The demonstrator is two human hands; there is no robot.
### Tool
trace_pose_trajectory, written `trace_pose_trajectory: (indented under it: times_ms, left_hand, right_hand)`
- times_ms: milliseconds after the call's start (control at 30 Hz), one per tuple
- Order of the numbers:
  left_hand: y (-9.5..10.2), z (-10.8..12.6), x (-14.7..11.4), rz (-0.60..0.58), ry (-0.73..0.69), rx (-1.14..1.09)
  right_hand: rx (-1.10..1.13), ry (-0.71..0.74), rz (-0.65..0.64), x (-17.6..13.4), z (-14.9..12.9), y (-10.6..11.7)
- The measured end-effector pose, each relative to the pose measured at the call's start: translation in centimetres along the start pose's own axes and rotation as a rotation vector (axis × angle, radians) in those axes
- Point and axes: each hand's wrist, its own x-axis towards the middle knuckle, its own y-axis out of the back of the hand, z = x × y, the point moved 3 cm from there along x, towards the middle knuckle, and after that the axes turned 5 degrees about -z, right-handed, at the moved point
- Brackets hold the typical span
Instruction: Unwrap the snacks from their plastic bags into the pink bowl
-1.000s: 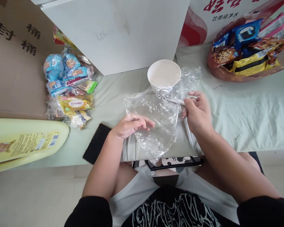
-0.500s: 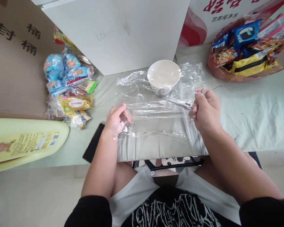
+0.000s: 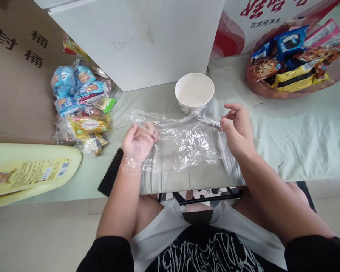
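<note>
A clear, crinkled plastic sheet or bag (image 3: pixel 194 145) lies in front of me, its left side at my left hand (image 3: pixel 138 141). The fingers of that hand are curled round the plastic, and some of it drapes over the wrist. My right hand (image 3: pixel 239 130) is held over the right side, thumb and fingers apart, with nothing seen between them. Close to its fingertips lies a slim silver-white tool (image 3: pixel 208 121), perhaps a utility knife, partly under the plastic. Behind the sheet a white paper bowl (image 3: pixel 194 92) stands upright, its inside facing me.
Wrapped snacks (image 3: pixel 83 98) are piled at the left, and a pinkish basket (image 3: pixel 255 83) of snack packets stands at the right. A large white box (image 3: pixel 147 45) rises behind the bowl. A dark phone (image 3: pixel 110 173) and a yellow container (image 3: pixel 39 170) lie left of my arm.
My right hand has let go of the plastic and its fingers have spread. The sheet, stretched between both hands before, has slumped toward me and left, uncovering the bowl.
</note>
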Motion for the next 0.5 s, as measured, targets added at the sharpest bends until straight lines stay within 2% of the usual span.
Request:
trace_pose_trajectory:
  times_ms: [133,233,333,400,500]
  left_hand:
    - [-0.2,-0.2,0.1,0.063,0.052,0.022]
    - [0.0,-0.4,0.5,0.104,0.117,0.021]
    - [0.4,-0.4,0.8,0.130,0.118,0.032]
    - [0.5,-0.4,0.8,0.128,0.120,0.046]
    - [0.5,-0.4,0.7,0.133,0.142,0.076]
  right_hand:
    - [-0.132,0.066,-0.040,-0.3,-0.3,-0.2]
    - [-0.207,0.274,-0.084,-0.7,-1.8,-0.1]
    - [-0.289,0.457,-0.059,-1.1,-3.0,-0.2]
    - [-0.283,0.459,-0.045,-1.1,-2.9,-0.2]
    - [-0.199,0.372,-0.050,-0.7,-1.9,0.0]
